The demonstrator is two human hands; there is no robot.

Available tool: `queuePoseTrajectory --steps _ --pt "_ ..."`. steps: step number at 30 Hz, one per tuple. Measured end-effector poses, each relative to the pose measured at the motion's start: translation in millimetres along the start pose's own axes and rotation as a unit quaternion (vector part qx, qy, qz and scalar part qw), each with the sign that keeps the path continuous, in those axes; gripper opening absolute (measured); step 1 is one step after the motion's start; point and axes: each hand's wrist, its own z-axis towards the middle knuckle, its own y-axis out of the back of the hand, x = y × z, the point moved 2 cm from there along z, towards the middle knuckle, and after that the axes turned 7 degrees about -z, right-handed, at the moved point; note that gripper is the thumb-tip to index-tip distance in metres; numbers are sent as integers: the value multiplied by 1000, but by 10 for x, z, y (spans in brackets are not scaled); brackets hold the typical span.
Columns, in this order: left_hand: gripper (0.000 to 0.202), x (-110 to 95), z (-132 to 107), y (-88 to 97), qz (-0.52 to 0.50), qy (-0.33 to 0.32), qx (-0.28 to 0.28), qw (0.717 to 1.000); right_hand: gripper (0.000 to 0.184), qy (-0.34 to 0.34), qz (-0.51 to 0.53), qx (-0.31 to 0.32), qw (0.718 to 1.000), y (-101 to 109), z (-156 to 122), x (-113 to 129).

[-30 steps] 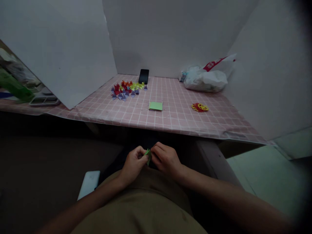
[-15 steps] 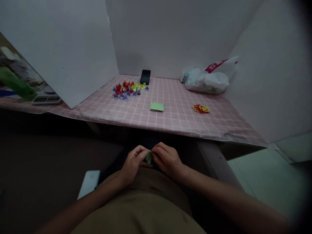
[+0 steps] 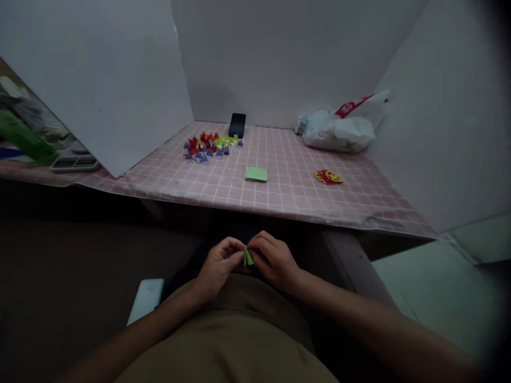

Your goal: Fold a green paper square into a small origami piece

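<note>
Below the table's front edge, over my lap, my left hand (image 3: 219, 264) and my right hand (image 3: 273, 259) meet with curled fingers. Both pinch a small folded piece of green paper (image 3: 247, 257) between their fingertips. On the pink checked table (image 3: 279, 197) lies a stack of green paper squares (image 3: 256, 173). Farther back sits a cluster of several small folded paper figures (image 3: 208, 146) in red, orange, yellow and purple.
A black phone (image 3: 237, 125) leans at the back wall. A white plastic bag (image 3: 339, 130) lies at the back right, with a red and yellow paper piece (image 3: 328, 176) in front of it. White boards wall the table. A pale flat object (image 3: 146, 300) rests by my left thigh.
The green paper has turned between my fingertips and now shows a narrower, pointed shape. Both hands stay at the same spot over my lap.
</note>
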Motion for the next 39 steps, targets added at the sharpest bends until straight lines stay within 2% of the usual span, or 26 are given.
queuePoseTrajectory --steps 5,10,12,14,16,18,20,23,29,39 --pt "23 8 2 4 -79 36 -3 996 10 7 30 -11 999 -1 0 1" --pt "24 28 10 -2 -162 89 22 982 10 10 64 -6 998 22 -1 32" --pt "23 20 18 8 -176 79 20 981 9 -13 89 -11 996 35 8 53" --pt "22 7 28 23 -181 61 19 981 8 -86 136 -18 987 42 20 56" --pt "22 -8 37 39 -183 43 26 982 8 -190 227 -15 955 30 25 40" --pt "21 -19 44 54 -181 32 34 982 13 -271 335 -1 903 4 20 27" --pt "20 -26 48 67 -176 26 36 983 17 -307 409 15 859 -17 13 22" --pt "20 -34 52 74 -175 20 34 984 19 -317 454 39 832 -29 7 24" --pt "20 -21 62 68 -197 32 52 979 14 -300 476 64 824 -29 21 54" --pt "18 -24 63 59 -207 36 48 976 14 -294 453 70 839 -19 20 68"
